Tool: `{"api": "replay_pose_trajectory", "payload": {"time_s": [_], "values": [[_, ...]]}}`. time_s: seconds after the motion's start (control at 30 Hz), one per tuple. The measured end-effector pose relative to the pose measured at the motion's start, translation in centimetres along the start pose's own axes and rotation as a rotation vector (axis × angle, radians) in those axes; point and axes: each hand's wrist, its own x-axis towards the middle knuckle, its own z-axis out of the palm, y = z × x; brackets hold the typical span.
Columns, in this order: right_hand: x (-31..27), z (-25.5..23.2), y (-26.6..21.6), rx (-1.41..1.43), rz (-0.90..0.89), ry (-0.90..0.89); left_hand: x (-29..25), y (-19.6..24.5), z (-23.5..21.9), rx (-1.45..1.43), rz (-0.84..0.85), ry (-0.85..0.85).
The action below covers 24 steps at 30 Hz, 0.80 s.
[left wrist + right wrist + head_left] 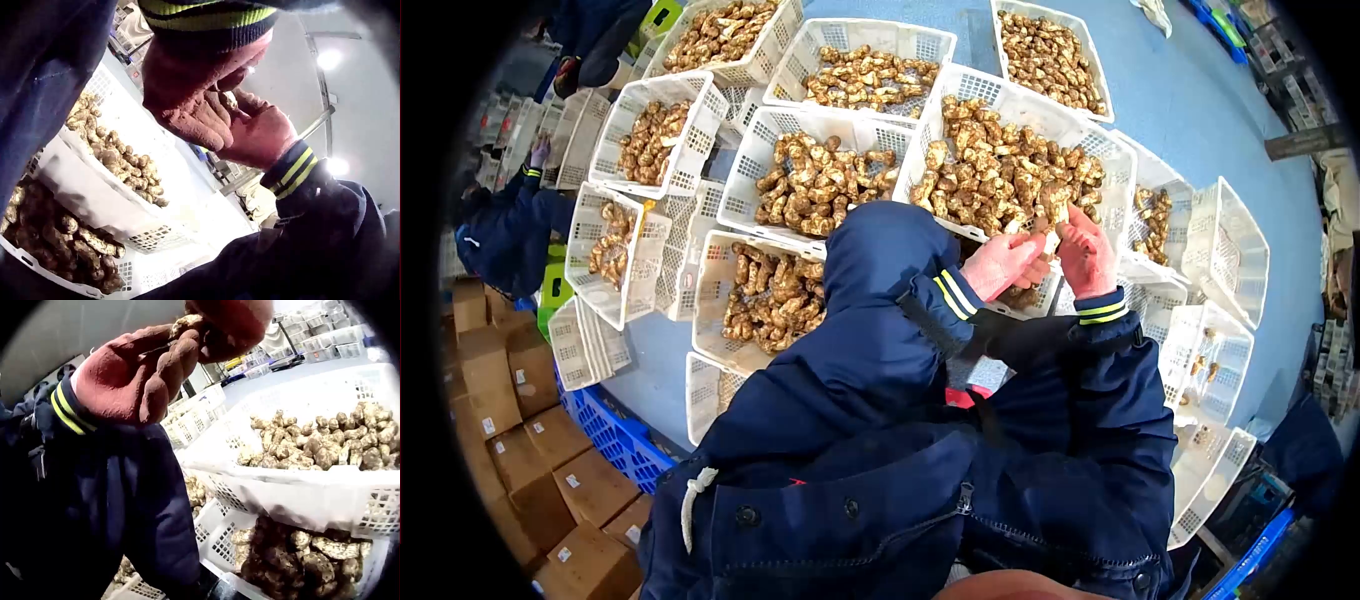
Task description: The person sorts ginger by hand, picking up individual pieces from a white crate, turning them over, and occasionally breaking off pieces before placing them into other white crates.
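Observation:
Both hands wear pinkish-red gloves and meet over a large white basket (1120, 190) heaped with soil-stained mushrooms (1000, 165). A pale, brown-flecked mushroom (187, 324) sits between the fingertips of the two hands. My left hand (1008, 265) pinches it from the left, thumb against curled fingers, as the right wrist view shows. From the other side my right hand (1088, 255) grips it with bent fingers. In the left wrist view only a small piece of the mushroom (229, 99) shows; the gloves hide the rest.
More white baskets of mushrooms stand left, including a middle one (735, 190) and a lower one (710, 290). At right are baskets with few mushrooms (1200, 365). Cardboard boxes (560, 480) and a blue crate (615, 425) lie lower left. Another person (510, 235) is at far left.

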Motion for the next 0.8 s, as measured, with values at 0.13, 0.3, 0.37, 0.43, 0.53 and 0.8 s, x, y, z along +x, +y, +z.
{"api": "replay_pose_trajectory", "payload": {"time_s": [0.13, 0.3, 0.37, 0.43, 0.53, 0.8], "values": [[2.5, -0.7, -1.7, 0.24, 0.086, -0.264, 0.0, -0.4, -0.1, -0.163, 0.116, -0.006], [4.7, 1.5, -3.5, -0.529, 0.097, 0.068, -0.4, 0.4, 0.1, -0.191, 0.137, 0.031], [5.9, 1.8, -4.0, -0.432, 0.205, 0.036, -0.4, 0.6, -0.6, -0.226, 0.161, 0.025], [6.1, 2.5, -3.4, -0.396, 0.152, 0.092, -0.6, 0.8, -0.6, -0.197, 0.21, 0.049], [5.1, 3.4, -2.2, -0.266, 0.038, 0.073, -1.2, 2.2, -0.6, -0.146, 0.175, 0.042], [1.2, 2.6, 0.0, -0.163, -0.096, 0.157, -1.2, 1.7, 0.0, -0.288, 0.122, -0.085]]}}
